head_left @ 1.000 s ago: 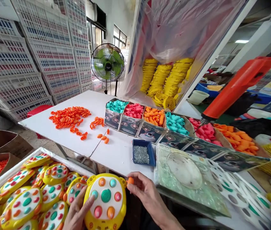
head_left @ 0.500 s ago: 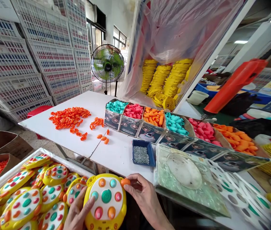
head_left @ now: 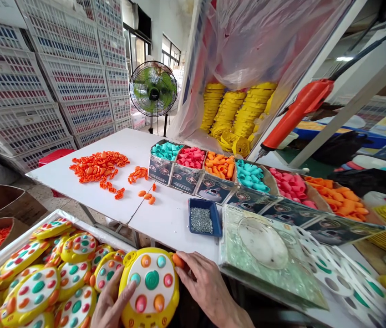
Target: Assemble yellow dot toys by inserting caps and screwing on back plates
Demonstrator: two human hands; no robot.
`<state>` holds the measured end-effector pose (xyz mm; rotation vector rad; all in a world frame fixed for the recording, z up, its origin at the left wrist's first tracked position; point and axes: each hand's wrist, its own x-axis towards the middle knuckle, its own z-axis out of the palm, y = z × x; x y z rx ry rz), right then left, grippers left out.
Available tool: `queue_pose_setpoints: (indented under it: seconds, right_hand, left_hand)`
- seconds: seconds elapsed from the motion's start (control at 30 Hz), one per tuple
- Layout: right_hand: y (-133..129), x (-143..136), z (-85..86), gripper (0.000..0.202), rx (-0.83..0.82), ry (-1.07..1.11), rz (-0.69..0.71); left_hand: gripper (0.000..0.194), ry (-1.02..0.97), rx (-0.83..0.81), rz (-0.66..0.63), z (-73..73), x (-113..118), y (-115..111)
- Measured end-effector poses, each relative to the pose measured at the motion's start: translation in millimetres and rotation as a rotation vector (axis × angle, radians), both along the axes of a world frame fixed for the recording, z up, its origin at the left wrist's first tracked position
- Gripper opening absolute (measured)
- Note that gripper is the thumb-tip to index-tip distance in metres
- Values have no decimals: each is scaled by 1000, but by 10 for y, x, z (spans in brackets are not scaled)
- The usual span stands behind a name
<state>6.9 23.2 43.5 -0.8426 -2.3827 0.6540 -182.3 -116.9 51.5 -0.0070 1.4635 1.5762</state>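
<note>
My left hand [head_left: 113, 300] grips a yellow toy [head_left: 150, 291] with a white face and coloured buttons, its thumb lying over the front at the left edge. At the toy's upper right corner, my right hand [head_left: 206, 284] has its fingers closed on a small orange plastic piece [head_left: 178, 260], which touches the toy. On the toy's upper left corner a yellow knob shows. Left of my hands, a white-edged crate [head_left: 90, 228] holds a heap of similar yellow toys [head_left: 38, 287].
A white table [head_left: 165, 218] carries loose orange parts [head_left: 99, 166], a blue tray of screws [head_left: 201, 221], and a row of boxes with coloured pieces [head_left: 218, 166]. A plastic-wrapped board [head_left: 268, 250] lies at right. A red electric screwdriver [head_left: 295, 114] hangs above the boxes.
The hanging screwdriver has swung left and nearer the boxes. My right hand has turned slightly over the orange piece, with its fingers now covering more of it. The toy stays nearly still.
</note>
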Motion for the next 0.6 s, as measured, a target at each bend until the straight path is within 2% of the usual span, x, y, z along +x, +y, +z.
queue_pose_setpoints:
  seconds: [0.2,0.33,0.6]
  right_hand:
    - [-6,1,28,18,-31,-40,-36]
    - [-27,-7,96,19,-116,44,-80]
    - [-96,-59,39,20,-318,192,-102]
  left_hand:
    - [68,1,-30,26,-94,-11,-26]
    - [68,-13,-30,15,-131,-18,-20]
    - [68,42,3,6,-60,49,0]
